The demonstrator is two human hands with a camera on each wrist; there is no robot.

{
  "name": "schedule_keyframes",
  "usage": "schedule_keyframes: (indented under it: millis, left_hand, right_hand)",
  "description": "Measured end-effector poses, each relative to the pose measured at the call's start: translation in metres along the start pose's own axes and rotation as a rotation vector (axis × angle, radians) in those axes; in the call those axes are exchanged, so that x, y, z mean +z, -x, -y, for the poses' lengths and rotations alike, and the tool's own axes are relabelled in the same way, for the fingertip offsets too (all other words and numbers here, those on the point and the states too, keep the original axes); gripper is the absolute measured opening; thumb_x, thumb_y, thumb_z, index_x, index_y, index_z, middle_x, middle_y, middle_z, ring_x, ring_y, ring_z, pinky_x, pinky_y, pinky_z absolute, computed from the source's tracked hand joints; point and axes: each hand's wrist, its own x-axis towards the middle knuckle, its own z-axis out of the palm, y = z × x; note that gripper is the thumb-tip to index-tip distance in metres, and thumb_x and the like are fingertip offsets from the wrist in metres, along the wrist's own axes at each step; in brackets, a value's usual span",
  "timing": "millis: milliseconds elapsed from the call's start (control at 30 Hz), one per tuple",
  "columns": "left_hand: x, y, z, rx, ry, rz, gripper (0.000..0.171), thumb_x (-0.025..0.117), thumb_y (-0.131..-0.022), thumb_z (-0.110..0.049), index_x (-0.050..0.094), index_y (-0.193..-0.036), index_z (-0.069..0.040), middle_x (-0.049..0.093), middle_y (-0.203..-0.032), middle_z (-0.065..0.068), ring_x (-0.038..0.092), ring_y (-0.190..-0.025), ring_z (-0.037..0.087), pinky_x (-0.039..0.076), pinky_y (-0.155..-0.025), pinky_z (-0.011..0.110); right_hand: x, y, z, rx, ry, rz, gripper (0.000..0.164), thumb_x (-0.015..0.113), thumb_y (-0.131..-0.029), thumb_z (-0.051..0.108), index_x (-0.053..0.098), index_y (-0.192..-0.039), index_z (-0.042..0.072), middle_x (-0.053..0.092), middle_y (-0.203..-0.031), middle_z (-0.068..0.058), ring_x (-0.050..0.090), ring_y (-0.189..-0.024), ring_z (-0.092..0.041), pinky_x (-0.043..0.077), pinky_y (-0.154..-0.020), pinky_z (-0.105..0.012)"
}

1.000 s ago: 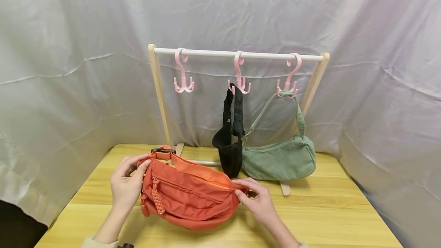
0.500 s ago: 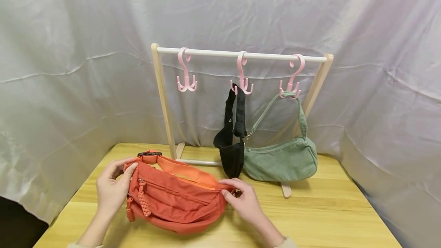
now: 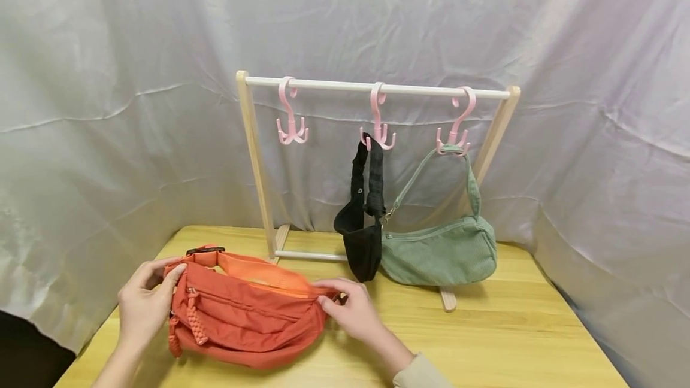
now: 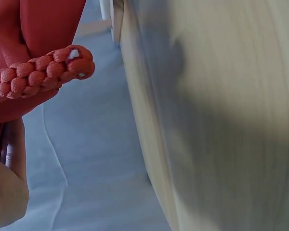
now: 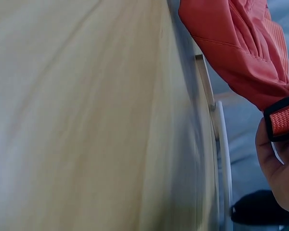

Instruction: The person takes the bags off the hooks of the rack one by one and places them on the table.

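Note:
A red-orange fanny pack spans the space between both hands at the front left of the wooden table. My left hand pinches its upper left corner, thumb on the front face, near the black buckle. My right hand pinches the pack's narrow right end, beside a black strap slider. The orange strap loops along the top edge behind the pack. A braided zipper pull dangles from the left side. In both wrist views the pack is raised off the tabletop.
A rack with a white rail stands behind, bearing three pink hooks. A black bag hangs on the middle hook and a green corduroy bag on the right one. The left hook carries nothing. Grey cloth surrounds the table.
Both hands have carried the fanny pack leftward and slightly toward the front, away from the rack. Their grip on its two ends looks the same. The hanging bags stay put.

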Motion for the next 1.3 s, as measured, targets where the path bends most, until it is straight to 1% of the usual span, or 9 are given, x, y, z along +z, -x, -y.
schedule_keyframes:
  millis: [133, 300, 533, 600, 800, 933, 1067, 1167, 1300]
  left_hand:
    - [-0.007, -0.005, 0.009, -0.026, -0.014, -0.002, 0.02, 0.08, -0.085, 0.009, 0.077, -0.104, 0.003, 0.063, -0.076, -0.019, 0.055, -0.063, -0.006, 0.041, -0.057, 0.007]
    - [-0.013, -0.015, 0.02, -0.04, -0.045, 0.024, 0.018, 0.08, -0.086, 0.008, 0.076, -0.104, 0.004, 0.063, -0.073, -0.023, 0.055, -0.061, -0.006, 0.042, -0.057, 0.007]
    - [-0.023, -0.029, 0.039, -0.077, -0.115, 0.086, 0.018, 0.081, -0.09, -0.004, 0.076, -0.107, -0.001, 0.063, -0.071, -0.02, 0.055, -0.062, -0.006, 0.04, -0.058, 0.009]
    - [-0.026, -0.033, 0.045, -0.089, -0.116, 0.105, 0.018, 0.08, -0.092, -0.006, 0.076, -0.108, -0.001, 0.063, -0.072, -0.02, 0.055, -0.063, -0.005, 0.041, -0.058, 0.009]
    - [-0.031, -0.041, 0.06, -0.128, -0.124, 0.152, 0.022, 0.079, -0.095, -0.014, 0.075, -0.112, 0.0, 0.064, -0.077, -0.028, 0.058, -0.07, -0.008, 0.044, -0.061, 0.008]
    - [-0.036, -0.045, 0.07, -0.145, -0.118, 0.184, 0.022, 0.077, -0.096, -0.016, 0.075, -0.112, 0.0, 0.064, -0.08, -0.032, 0.058, -0.072, -0.01, 0.045, -0.061, 0.008]
    - [-0.042, -0.045, 0.078, -0.175, -0.137, 0.223, 0.024, 0.076, -0.098, -0.02, 0.074, -0.113, -0.001, 0.062, -0.08, -0.032, 0.057, -0.072, -0.011, 0.047, -0.06, 0.009]
    - [-0.046, -0.045, 0.083, -0.194, -0.178, 0.257, 0.029, 0.075, -0.099, -0.024, 0.073, -0.114, 0.0, 0.06, -0.079, -0.034, 0.056, -0.073, -0.012, 0.047, -0.061, 0.01]
    - [-0.051, -0.045, 0.089, -0.195, -0.254, 0.294, 0.033, 0.073, -0.1, -0.026, 0.071, -0.115, 0.003, 0.058, -0.078, -0.033, 0.053, -0.072, -0.015, 0.046, -0.06, 0.01]
  right_hand:
    - [0.011, -0.008, 0.002, 0.031, 0.003, 0.028, 0.027, 0.074, -0.092, 0.006, 0.08, -0.116, 0.017, 0.076, -0.104, 0.002, 0.058, -0.074, -0.001, 0.051, -0.065, -0.019]
    - [0.025, -0.016, 0.004, 0.066, -0.008, 0.044, 0.025, 0.074, -0.093, 0.008, 0.08, -0.116, 0.017, 0.075, -0.101, 0.003, 0.058, -0.075, -0.001, 0.051, -0.066, -0.019]
    - [0.048, -0.026, 0.006, 0.114, -0.07, 0.058, 0.026, 0.073, -0.092, 0.005, 0.08, -0.116, 0.013, 0.077, -0.093, 0.002, 0.059, -0.072, -0.001, 0.052, -0.065, -0.02]
    - [0.053, -0.028, 0.006, 0.124, -0.087, 0.065, 0.026, 0.072, -0.092, 0.005, 0.08, -0.116, 0.013, 0.077, -0.092, 0.003, 0.059, -0.071, -0.002, 0.052, -0.063, -0.02]
    - [0.066, -0.037, 0.006, 0.156, -0.092, 0.077, 0.027, 0.071, -0.093, 0.005, 0.08, -0.116, 0.016, 0.076, -0.093, 0.007, 0.058, -0.071, -0.001, 0.05, -0.061, -0.019]
    - [0.074, -0.042, 0.005, 0.137, -0.096, 0.084, 0.028, 0.072, -0.092, 0.002, 0.081, -0.114, 0.015, 0.077, -0.093, 0.005, 0.058, -0.07, 0.0, 0.05, -0.061, -0.018]
    - [0.082, -0.045, 0.005, 0.127, -0.078, 0.096, 0.028, 0.072, -0.091, 0.001, 0.081, -0.113, 0.014, 0.076, -0.09, 0.005, 0.057, -0.071, 0.001, 0.05, -0.061, -0.017]
    - [0.086, -0.048, 0.005, 0.129, -0.049, 0.113, 0.027, 0.072, -0.092, 0.002, 0.081, -0.113, 0.014, 0.074, -0.088, 0.007, 0.055, -0.071, 0.003, 0.048, -0.062, -0.017]
    - [0.091, -0.051, 0.006, 0.131, -0.023, 0.135, 0.027, 0.072, -0.092, 0.002, 0.081, -0.113, 0.015, 0.073, -0.089, 0.008, 0.054, -0.071, 0.003, 0.048, -0.063, -0.017]
